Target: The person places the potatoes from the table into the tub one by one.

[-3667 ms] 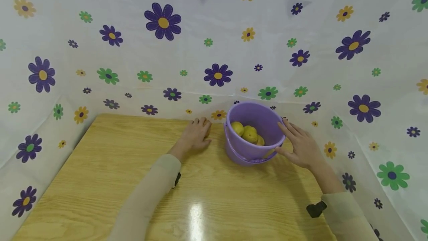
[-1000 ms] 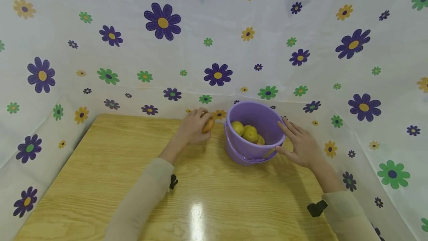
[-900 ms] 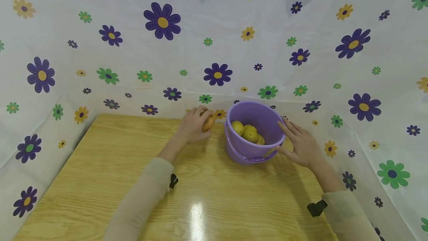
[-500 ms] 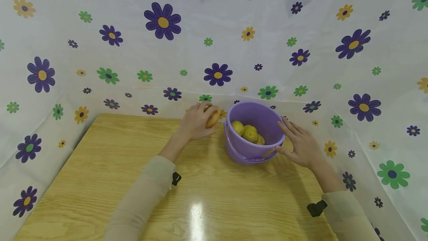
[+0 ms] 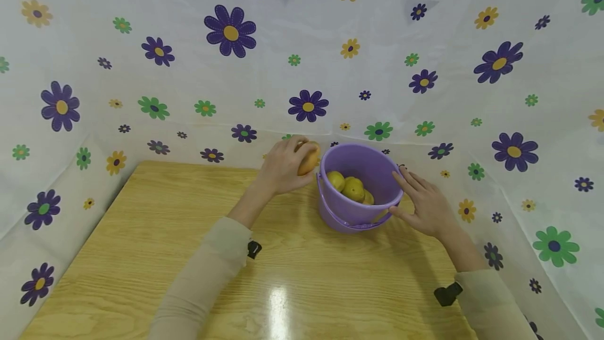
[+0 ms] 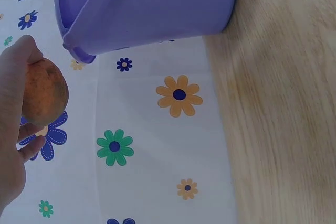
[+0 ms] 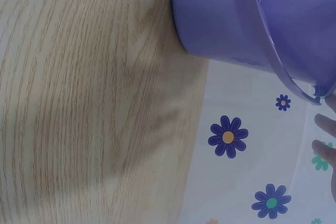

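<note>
My left hand (image 5: 283, 167) grips a round orange-coloured fruit (image 5: 309, 159), held up in the air just left of the purple bucket (image 5: 365, 161). In the left wrist view the fruit (image 6: 44, 93) has a mottled skin, with thumb and fingers around it. Several yellow fruits (image 5: 353, 189) lie inside the bucket, which stands upright with its handle (image 5: 365, 226) hanging down at the front. At the bucket's right side, my right hand (image 5: 424, 206) rests its fairly straight fingers against the rim. Only some of those fingers (image 7: 326, 124) show in the right wrist view.
A wooden table (image 5: 155, 224) carries the bucket near its back edge. White cloth (image 5: 264, 77) printed with flowers hangs behind the table and along both sides. Black straps (image 5: 447, 294) sit at the wrists.
My left hand took hold of the fruit at the table's back edge, lifted it and carried it rightward to beside the bucket's rim. The right hand and the bucket have stayed put.
</note>
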Demonstrator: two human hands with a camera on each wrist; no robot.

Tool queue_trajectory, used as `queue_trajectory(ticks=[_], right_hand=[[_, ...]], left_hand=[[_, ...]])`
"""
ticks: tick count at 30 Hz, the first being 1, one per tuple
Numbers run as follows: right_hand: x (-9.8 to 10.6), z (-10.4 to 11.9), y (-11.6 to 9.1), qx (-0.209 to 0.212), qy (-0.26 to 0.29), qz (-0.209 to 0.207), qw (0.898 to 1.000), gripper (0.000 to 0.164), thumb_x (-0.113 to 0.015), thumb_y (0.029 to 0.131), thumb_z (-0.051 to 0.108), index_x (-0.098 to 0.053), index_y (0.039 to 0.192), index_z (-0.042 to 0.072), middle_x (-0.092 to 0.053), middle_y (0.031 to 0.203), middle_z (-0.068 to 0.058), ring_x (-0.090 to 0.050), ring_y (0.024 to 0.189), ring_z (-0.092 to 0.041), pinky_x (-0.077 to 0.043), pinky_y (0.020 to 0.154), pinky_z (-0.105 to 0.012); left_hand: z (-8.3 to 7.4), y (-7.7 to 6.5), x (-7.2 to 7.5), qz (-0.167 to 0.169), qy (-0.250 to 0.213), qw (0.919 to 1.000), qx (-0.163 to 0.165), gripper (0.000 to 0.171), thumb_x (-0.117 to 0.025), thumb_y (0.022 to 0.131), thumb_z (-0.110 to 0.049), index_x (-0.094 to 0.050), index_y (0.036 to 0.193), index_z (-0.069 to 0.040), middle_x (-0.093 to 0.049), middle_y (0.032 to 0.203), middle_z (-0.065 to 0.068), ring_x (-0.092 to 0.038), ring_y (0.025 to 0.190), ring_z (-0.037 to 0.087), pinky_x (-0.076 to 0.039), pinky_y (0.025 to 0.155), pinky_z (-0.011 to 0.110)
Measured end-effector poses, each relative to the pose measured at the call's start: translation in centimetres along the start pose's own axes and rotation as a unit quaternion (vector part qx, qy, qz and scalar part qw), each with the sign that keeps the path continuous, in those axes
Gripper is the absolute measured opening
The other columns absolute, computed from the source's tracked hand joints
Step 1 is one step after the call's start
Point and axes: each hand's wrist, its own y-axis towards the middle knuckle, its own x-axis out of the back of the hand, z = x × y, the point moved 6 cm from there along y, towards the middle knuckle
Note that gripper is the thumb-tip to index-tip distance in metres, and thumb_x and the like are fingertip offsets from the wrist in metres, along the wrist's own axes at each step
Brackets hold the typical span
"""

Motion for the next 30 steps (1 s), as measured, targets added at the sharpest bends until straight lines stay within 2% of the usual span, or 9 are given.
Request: queue_trajectory(ticks=[3, 17, 22, 30], right_hand=[[0.0, -0.1, 0.0, 0.0, 0.001, -0.002, 1.0, 0.089, -0.056, 0.096, 0.07, -0.039, 0.163, 0.015, -0.041, 0.168, -0.019, -0.049, 0.145, -0.049, -0.046, 0.109, -0.071], [-0.1, -0.1, -0.1, 0.001, -0.001, -0.003, 1.0, 0.089, -0.056, 0.096, 0.07, -0.039, 0.164, 0.016, -0.041, 0.168, -0.019, -0.049, 0.145, -0.049, -0.046, 0.11, -0.071], [-0.2, -0.2, 0.0, 0.002, -0.002, -0.003, 1.0, 0.089, -0.056, 0.096, 0.07, -0.039, 0.164, 0.015, -0.041, 0.168, -0.019, -0.049, 0.145, -0.049, -0.046, 0.11, -0.071], [-0.1, -0.1, -0.1, -0.002, 0.0, 0.001, 1.0, 0.089, -0.058, 0.096, 0.069, -0.039, 0.164, 0.015, -0.041, 0.168, -0.019, -0.049, 0.145, -0.049, -0.045, 0.111, -0.071]], left_hand=[[-0.6, 0.4, 0.2, -0.003, 0.004, 1.0, -0.008, 0.054, -0.08, 0.085, -0.039, -0.067, 0.131, -0.015, -0.064, 0.131, 0.014, -0.068, 0.118, 0.035, -0.058, 0.103, 0.048], [-2.9, 2.6, 0.3, 0.004, -0.012, 0.9995, -0.027, 0.055, -0.08, 0.082, -0.034, -0.067, 0.131, -0.014, -0.063, 0.131, 0.013, -0.067, 0.111, 0.031, -0.059, 0.099, 0.043], [-4.1, 3.2, -0.3, 0.017, -0.009, 0.9987, -0.047, 0.056, -0.079, 0.082, -0.036, -0.066, 0.132, -0.015, -0.062, 0.132, 0.012, -0.067, 0.112, 0.029, -0.059, 0.098, 0.043], [-5.9, 4.1, -1.0, 0.013, -0.016, 0.998, -0.059, 0.055, -0.076, 0.083, -0.04, -0.068, 0.133, -0.016, -0.063, 0.134, 0.009, -0.067, 0.11, 0.025, -0.058, 0.096, 0.04]])
